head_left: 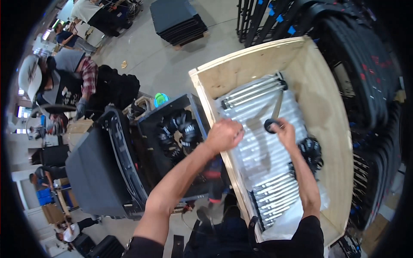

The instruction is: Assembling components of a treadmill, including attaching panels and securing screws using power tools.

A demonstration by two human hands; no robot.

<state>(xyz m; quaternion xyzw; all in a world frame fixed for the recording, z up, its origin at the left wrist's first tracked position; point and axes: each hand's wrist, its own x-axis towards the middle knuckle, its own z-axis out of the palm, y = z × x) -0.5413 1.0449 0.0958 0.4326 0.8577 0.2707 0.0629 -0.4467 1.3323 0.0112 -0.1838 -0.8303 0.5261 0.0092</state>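
Note:
Over the left edge of a wooden crate (pixel 226 159), my left hand (pixel 224 134) is closed, fingers curled; whatever it may hold is hidden. My right hand (pixel 285 135) reaches inside the crate and grips a metal rod with a black round end (pixel 271 125). The rod slants up toward the far side of the crate. Below it lies a layer of silvery metal tubes under clear plastic wrap (pixel 258 150). Several loose rods with black ends (pixel 254 92) rest on top at the far end. Uncovered tubes (pixel 277 198) show at the near end.
Black round parts (pixel 310 152) lie against the crate's right wall. A dark bin (pixel 144 129) with more black parts (pixel 178 131) stands left, beside large grey panels (pixel 101 165). Black frames (pixel 352 56) crowd the right. A person in a cap (pixel 64 81) works at the left.

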